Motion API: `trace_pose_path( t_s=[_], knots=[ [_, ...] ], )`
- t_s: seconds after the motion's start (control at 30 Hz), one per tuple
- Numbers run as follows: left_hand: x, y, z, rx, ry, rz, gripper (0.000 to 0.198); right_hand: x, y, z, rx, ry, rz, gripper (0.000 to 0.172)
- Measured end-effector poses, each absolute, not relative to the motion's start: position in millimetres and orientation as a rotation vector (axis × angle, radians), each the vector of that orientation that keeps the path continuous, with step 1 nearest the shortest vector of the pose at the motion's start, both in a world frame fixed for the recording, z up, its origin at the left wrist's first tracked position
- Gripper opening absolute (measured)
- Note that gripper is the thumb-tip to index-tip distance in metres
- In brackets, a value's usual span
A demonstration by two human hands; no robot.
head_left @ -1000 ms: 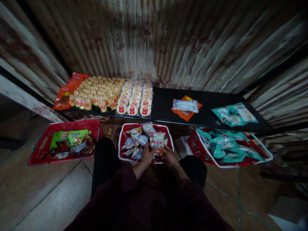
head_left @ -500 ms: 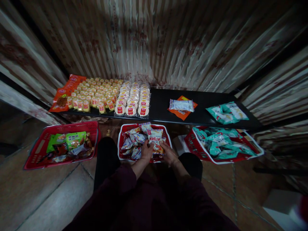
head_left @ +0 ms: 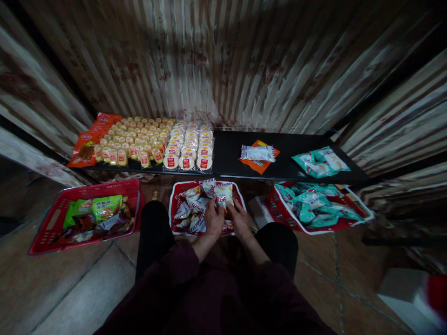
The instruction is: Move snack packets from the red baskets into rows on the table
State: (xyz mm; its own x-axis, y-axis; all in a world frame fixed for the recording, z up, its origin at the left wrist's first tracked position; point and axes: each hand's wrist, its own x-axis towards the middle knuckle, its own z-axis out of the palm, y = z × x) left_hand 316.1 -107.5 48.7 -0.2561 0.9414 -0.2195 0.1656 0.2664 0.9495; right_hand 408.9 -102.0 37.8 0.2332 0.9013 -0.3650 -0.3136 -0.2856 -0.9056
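Over the middle red basket (head_left: 171, 211) with a white rim, my two hands hold a white snack packet (head_left: 222, 190) with red print. My left hand (head_left: 213, 219) has its fingers closed at the packet's lower left. At its lower right edge is my right hand (head_left: 240, 221), fingers bent against it. The undersides of the fingers are hidden. Several similar striped packets (head_left: 197, 204) fill the basket around and beneath the hands.
A black shelf (head_left: 226, 160) bears orange bags (head_left: 87, 144), rows of small yellow packs (head_left: 136, 135), round white packs (head_left: 186, 160), a striped packet (head_left: 258, 152) and teal bags (head_left: 319, 163). Red baskets stand left (head_left: 42, 235) and right (head_left: 328, 231). My knees flank the middle basket.
Both hands have shifted slightly, and the packet now sits lower behind the fingers, with more of its print covered. The view has moved a little.
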Motion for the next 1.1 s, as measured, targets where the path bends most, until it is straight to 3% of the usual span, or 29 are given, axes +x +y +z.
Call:
trace_pose_path(
  t_s=[0.33, 0.77, 1.1],
  knots=[
    [312, -100, 36, 0.463, 1.263, 1.204, 0.046, 400, -108, 45, -1.373, -0.941, 1.236, 0.053],
    [290, -96, 22, -0.094, 1.072, 1.206, 0.032, 398, -106, -11, -1.334, -0.856, 1.299, 0.049],
    [289, -99, 15, -0.05, 1.118, 1.207, 0.036, 404, -107, -11, -1.453, -1.017, 1.033, 0.037]
  ],
)
